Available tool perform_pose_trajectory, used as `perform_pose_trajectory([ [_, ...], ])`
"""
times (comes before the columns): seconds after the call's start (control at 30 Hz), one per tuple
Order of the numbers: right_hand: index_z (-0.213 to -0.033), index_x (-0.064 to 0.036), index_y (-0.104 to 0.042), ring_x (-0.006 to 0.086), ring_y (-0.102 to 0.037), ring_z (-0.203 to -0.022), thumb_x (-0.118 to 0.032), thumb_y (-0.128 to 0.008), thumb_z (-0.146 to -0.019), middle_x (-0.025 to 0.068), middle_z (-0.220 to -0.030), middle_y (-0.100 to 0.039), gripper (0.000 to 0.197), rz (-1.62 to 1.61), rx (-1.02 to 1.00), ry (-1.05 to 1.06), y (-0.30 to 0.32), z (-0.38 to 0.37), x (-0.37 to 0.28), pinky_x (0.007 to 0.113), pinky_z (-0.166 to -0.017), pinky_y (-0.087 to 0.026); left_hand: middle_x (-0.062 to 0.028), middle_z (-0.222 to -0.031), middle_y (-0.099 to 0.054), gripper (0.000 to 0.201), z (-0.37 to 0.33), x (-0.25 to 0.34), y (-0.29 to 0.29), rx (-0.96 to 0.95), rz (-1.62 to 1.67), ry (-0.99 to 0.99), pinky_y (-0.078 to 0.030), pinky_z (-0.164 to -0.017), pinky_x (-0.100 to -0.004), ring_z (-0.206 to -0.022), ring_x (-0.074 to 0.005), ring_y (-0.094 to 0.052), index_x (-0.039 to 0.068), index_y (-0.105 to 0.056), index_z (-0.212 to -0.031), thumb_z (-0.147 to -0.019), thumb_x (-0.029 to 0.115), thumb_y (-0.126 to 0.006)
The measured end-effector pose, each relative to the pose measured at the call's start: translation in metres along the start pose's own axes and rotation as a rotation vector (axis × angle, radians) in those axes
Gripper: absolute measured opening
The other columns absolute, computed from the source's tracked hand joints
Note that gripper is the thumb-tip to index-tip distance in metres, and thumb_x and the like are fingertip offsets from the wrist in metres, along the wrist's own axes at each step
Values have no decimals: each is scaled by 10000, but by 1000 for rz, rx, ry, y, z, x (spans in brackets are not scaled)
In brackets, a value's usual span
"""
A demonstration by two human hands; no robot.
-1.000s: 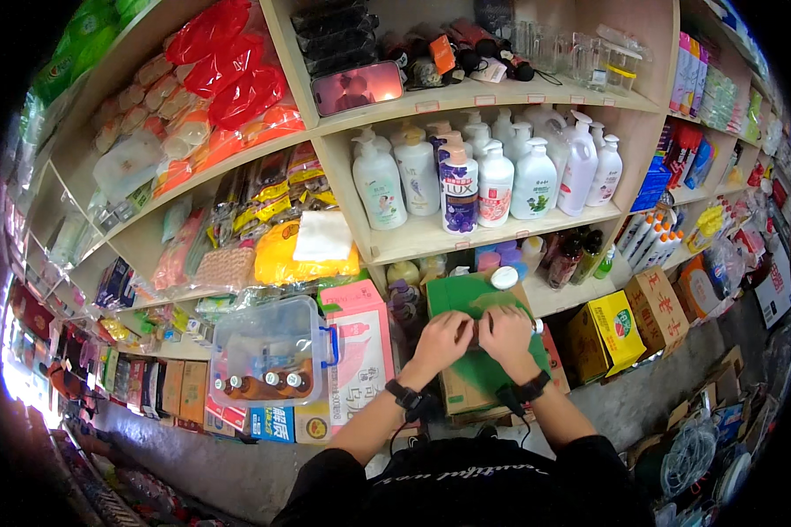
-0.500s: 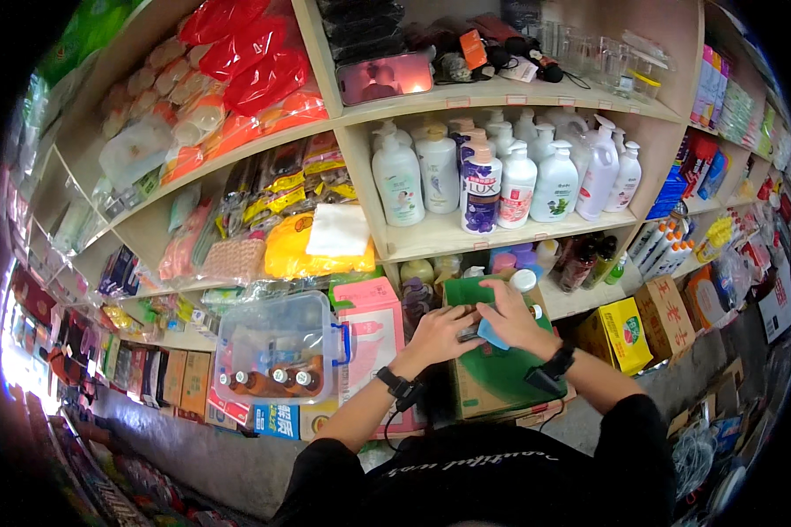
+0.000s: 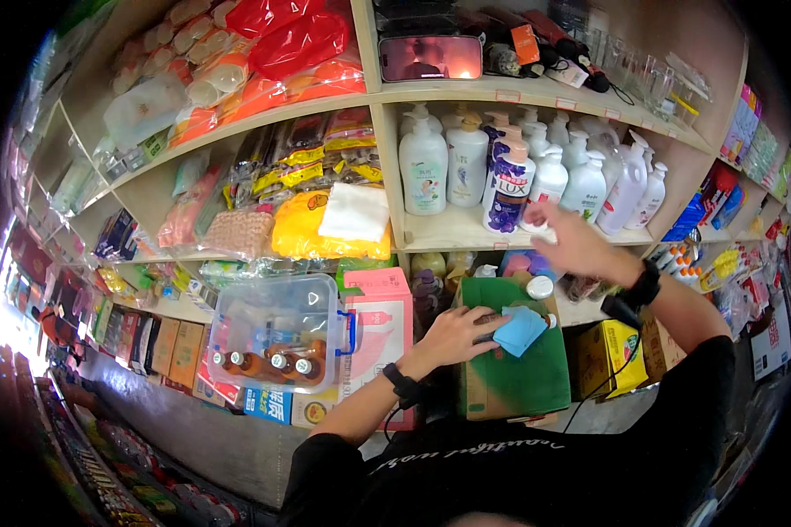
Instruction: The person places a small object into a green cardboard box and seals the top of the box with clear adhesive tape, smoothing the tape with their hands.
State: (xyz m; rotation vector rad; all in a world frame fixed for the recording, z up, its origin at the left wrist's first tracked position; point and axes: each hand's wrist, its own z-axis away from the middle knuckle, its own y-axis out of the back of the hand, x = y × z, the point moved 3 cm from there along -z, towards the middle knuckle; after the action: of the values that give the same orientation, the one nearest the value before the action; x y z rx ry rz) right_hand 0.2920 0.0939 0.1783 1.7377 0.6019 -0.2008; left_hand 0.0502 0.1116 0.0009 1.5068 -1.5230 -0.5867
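My left hand (image 3: pixel 459 335) is closed at the top of the green cardboard box (image 3: pixel 511 378). Its fingers curl round a small dark thing, mostly hidden, and a light blue cloth (image 3: pixel 519 331) lies against it. My right hand (image 3: pixel 571 244) is raised over the shelf edge, in front of a white pump bottle (image 3: pixel 549 180) and just right of a purple-labelled pump bottle (image 3: pixel 508 189). Its fingers are bent and partly blurred; whether they touch a bottle I cannot tell. A small white-capped bottle (image 3: pixel 550 321) stands beside the cloth, and a larger white cap (image 3: pixel 540 287) shows behind it.
A clear plastic bin (image 3: pixel 277 303) with several brown bottles stands at the left, next to a pink box (image 3: pixel 382 321). Pump bottles crowd the middle shelf, with a phone (image 3: pixel 431 58) propped above. A yellow box (image 3: pixel 613 358) sits at the right, near a cable hanging by my right arm.
My right hand has left the blue cloth and risen rightward to the pump bottles. My left hand stays over the green box, and more of the cloth shows. The view has shifted slightly.
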Motion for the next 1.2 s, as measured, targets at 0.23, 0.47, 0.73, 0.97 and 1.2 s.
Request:
perform_pose_trajectory([
  [0.23,-1268,-12,-619,299,-685,-1020,-61,-678,-942,137,-1204,-706,336,338,407,254,83,-87,-28,393,-908,-543,-51,-1246,-689,578,1,0,0,43,63,23,-613,-842,-410,-952,-312,-721,315,-660,-1459,-910,445,-785],
  [0.47,-1428,-33,-500,356,-441,-1419,-197,-677,-939,99,-1477,-581,545,573,588,559,80,-157,-41,547,-1206,-270,-55,-1197,-709,588,-2,1,4,39,96,46,-613,-854,-396,-971,-298,-727,282,-668,-1455,-902,429,-800],
  [0.73,-1425,-16,-527,337,-446,-1429,-197,-693,-936,84,-1346,-676,547,638,660,678,77,-168,-35,558,-1184,-264,-60,-1198,-705,584,0,1,4,22,129,46,-611,-865,-398,-972,-298,-725,271,-664,-1460,-908,411,-796],
  [0.97,-1327,-46,-534,336,-482,-1376,-205,-708,-939,67,-1481,-589,454,710,629,805,75,-184,-30,550,-1170,-307,-40,-1216,-699,582,-5,-2,6,40,141,62,-608,-810,-395,-953,-300,-719,296,-668,-1457,-896,393,-790],
  [1.2,-1188,-52,-555,335,-474,-1381,-208,-711,-937,77,-1522,-560,334,722,660,770,74,-182,-30,542,-1167,-307,-86,-1227,-706,607,-5,-2,6,0,160,65,-617,-862,-415,-990,-323,-730,277,-652,-1479,-904,404,-800],
])
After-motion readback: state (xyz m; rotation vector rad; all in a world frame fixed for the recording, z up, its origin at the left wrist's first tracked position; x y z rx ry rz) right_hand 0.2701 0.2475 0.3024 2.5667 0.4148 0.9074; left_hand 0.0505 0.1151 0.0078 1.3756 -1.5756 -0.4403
